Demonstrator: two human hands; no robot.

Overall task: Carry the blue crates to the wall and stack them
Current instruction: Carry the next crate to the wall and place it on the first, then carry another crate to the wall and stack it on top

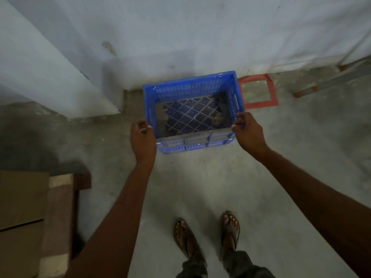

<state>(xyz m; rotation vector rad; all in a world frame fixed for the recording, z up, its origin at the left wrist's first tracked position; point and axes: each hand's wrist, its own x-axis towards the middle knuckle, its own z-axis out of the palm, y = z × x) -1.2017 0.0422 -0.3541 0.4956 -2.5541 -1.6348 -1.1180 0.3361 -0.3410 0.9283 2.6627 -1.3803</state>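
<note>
Because the left hand (143, 137) hovers loosely curled just beside the near left corner, holding nothing, while only the right hand's (248, 130) fingertips (240, 120) pinch the near right rim, any lift or shove now would probably tip or skew the blue perforated plastic crate (191, 111). It sits on the grey concrete floor (200, 187) close against the pale wall (180, 37), open-topped, empty, slotted on sides and base, its near rim dusty. No second crate shows.

Slotted blue plastic crate (192, 111) on rough, matt concrete floor (200, 187).
</note>
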